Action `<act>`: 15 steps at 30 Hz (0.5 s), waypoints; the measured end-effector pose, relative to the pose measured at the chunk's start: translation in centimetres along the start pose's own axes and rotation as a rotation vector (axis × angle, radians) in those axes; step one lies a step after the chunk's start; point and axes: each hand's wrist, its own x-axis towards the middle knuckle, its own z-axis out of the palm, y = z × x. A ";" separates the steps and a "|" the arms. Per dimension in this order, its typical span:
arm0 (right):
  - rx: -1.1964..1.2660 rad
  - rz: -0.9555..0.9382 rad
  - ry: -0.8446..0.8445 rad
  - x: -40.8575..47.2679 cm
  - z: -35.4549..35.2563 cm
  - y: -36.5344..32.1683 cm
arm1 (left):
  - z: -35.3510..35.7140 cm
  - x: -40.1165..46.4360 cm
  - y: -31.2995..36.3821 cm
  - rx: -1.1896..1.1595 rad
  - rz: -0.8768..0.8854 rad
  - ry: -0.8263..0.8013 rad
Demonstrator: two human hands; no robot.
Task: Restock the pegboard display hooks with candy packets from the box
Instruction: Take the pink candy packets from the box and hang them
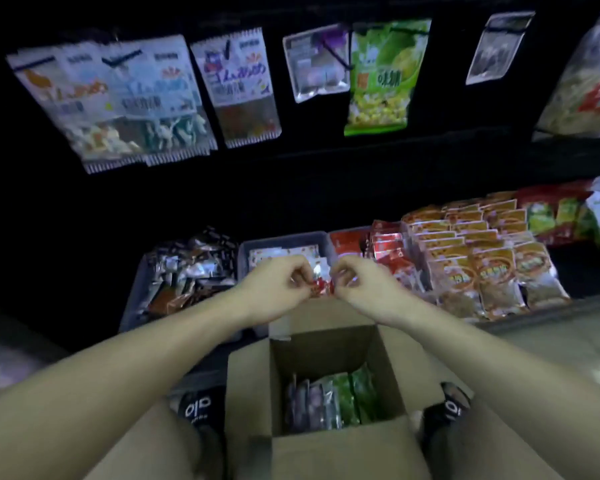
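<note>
A small red candy packet (321, 288) is pinched between both hands above the far flap of the open cardboard box (250, 393). My left hand (278, 289) holds its left end and my right hand (364, 289) holds its right end. Inside the box stand several packets (333, 400), silver-purple ones on the left and green ones on the right. On the dark pegboard above hang white-blue packets (125, 98), a white packet with red candy (239, 88), a clear packet (314, 67) and a green packet (381, 77).
A low shelf behind the box carries grey bins: one with dark silver packets (187, 271), one with white packets (284, 252). Rows of red-orange packets (471, 258) lie to the right. More bags (582, 81) hang at far right. My black slippers (201, 407) flank the box.
</note>
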 end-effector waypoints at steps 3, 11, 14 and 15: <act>-0.070 0.099 -0.175 -0.3 5.0 3.4 | 3.1 -1.2 -3.7 0.102 -0.012 -0.132; -0.208 0.447 -0.560 0.0 13.8 10.5 | 8.9 -0.1 -11.9 0.285 -0.058 -0.389; -0.168 0.537 -0.604 0.8 16.7 12.1 | 10.7 0.1 -14.5 0.375 -0.070 -0.447; -0.146 0.574 -0.624 1.1 17.7 12.6 | 11.2 0.4 -14.9 0.403 -0.062 -0.471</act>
